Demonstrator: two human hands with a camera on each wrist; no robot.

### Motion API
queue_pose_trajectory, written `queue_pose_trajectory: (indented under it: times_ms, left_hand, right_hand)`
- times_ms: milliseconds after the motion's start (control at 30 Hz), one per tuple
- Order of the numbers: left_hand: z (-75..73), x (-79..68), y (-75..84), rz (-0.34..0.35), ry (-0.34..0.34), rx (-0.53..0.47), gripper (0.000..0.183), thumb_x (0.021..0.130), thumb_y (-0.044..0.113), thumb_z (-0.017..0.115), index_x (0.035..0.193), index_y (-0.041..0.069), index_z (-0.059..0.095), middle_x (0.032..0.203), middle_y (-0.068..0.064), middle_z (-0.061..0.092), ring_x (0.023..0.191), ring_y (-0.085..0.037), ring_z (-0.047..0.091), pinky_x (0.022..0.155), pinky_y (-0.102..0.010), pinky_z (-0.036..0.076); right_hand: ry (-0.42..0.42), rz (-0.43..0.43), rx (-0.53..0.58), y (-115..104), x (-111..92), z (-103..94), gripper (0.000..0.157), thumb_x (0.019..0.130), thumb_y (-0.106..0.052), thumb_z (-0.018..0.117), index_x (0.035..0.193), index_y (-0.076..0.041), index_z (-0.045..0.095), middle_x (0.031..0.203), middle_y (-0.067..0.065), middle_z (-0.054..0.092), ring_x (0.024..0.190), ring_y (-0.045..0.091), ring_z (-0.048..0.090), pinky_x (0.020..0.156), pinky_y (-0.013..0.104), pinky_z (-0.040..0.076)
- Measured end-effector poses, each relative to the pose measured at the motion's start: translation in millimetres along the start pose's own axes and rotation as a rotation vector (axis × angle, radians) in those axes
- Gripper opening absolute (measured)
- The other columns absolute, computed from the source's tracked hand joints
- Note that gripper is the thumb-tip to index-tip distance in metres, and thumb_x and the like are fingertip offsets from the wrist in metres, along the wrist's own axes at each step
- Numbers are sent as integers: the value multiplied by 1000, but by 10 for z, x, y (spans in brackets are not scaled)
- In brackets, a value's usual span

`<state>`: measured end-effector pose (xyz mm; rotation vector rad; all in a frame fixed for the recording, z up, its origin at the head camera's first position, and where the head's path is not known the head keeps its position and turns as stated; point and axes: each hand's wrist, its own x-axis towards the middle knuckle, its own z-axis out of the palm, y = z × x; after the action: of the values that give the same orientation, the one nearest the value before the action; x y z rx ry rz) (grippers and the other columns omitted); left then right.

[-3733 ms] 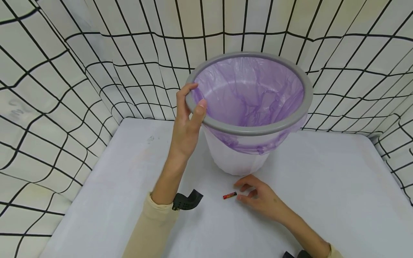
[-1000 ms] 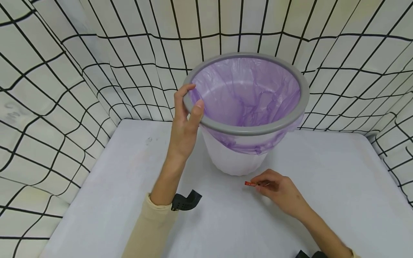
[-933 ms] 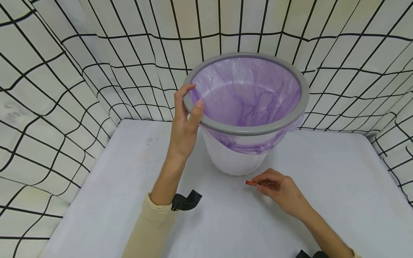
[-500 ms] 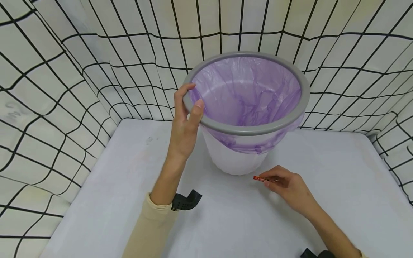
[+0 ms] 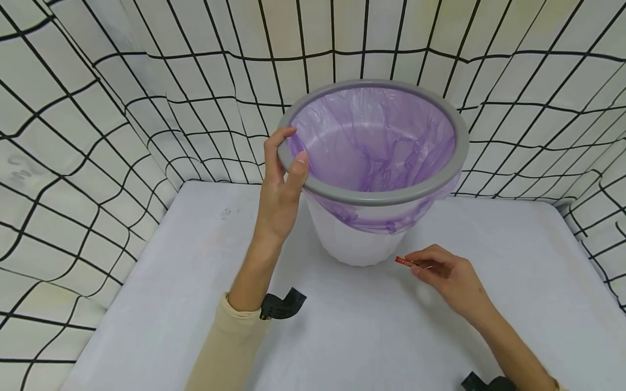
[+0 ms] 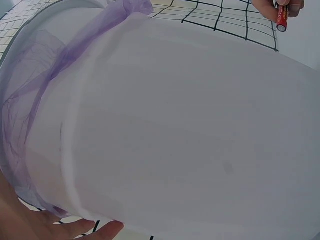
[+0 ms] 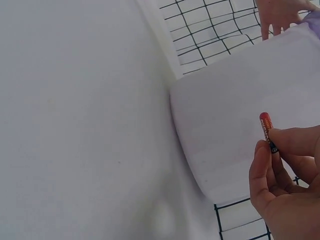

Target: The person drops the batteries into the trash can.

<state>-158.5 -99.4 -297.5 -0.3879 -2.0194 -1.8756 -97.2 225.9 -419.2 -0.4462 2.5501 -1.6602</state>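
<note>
A white trash can [image 5: 357, 244] with a grey rim and a purple bag [image 5: 352, 152] lining it stands on the white surface. My left hand [image 5: 280, 190] grips the rim at its left side, thumb over the top; the left wrist view shows its fingers [image 6: 105, 231] along the can's outer wall. Between thumb and fingers of my right hand [image 5: 452, 277] is a small red and black battery [image 5: 404, 262], its red end pointing out to the left. In the right wrist view the battery [image 7: 266, 125] is pinched near its dark end, in front of the can's wall.
White panels with a black wire grid [image 5: 225, 108] enclose the surface at the back and both sides. The white tabletop [image 5: 342, 336] stretches in front of the can. A black strap mount [image 5: 283, 304] sits on the left wrist.
The battery lay on the tabletop at first; my right hand has picked it up and moved it right and upward, beside the can's base. The left hand keeps its hold on the rim.
</note>
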Motion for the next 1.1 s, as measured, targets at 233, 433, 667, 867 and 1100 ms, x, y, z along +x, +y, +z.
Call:
queue_pose_trajectory:
  times_ms: [233,433,667,867,1100]
  left_hand:
    - [3,0,9,-5,2,6,68,95,63,52,151,29,36,157,-3,43,132,-25,54,110,-51,45]
    - [-2,3,-3,-11,5,9,68,95,63,53,151,30,37,156,-3,45,132,-25,55,109,-50,45]
    - [2,-11,13,-26,-1,18,60,96,58,53,150,35,38,153,-3,48,130,-21,54,108,-51,46]
    - [1,-15,23,-33,-4,13,58,97,52,53,150,34,38,150,-5,50,128,-19,54,105,-49,48]
    - [-3,-7,20,-29,-5,14,58,96,53,53,149,34,39,151,-5,49,129,-19,54,104,-51,49]
  right_hand:
    - [26,36,-4,-81,11,-177,25,99,-17,71,123,-12,74,113,-3,71,105,10,72,89,19,58]
    - [54,28,13,-94,19,-287,28,98,-13,72,125,-8,72,112,-3,72,104,5,72,89,19,59]
    - [103,29,-13,-131,8,-355,28,98,-13,72,125,-7,72,113,2,72,102,6,70,87,18,58]
    - [174,13,-36,-176,16,-436,27,98,-13,72,124,-5,72,110,-4,71,100,4,68,86,15,57]
    - [272,-13,-59,-235,46,-507,26,98,-9,71,123,-2,72,110,-8,71,95,2,69,83,11,55]
